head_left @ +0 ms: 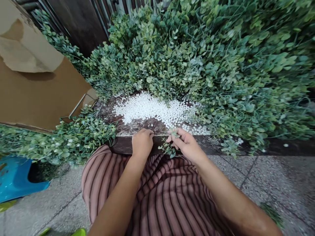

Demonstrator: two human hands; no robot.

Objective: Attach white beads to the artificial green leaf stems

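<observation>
My right hand (185,141) pinches a small sprig of artificial green leaves (168,149) between thumb and fingers, above the front edge of the dark wooden bench (131,128). To its left, my left hand (142,141) is closed with the fingers curled inward at the same edge. Whatever it may hold is hidden. Just beyond both hands lies a spread of small white round beads (155,109), loose on the bench top. A large heap of leafy artificial sprigs (172,62) stands behind the beads and runs along the right side.
A brown cardboard piece (49,95) with torn paper leans at the left, near a bent metal wire (77,106). More leafy sprigs (73,141) lie below it. A blue plastic stool (17,180) stands on the speckled tile floor (59,200). Striped cloth (167,193) covers my lap.
</observation>
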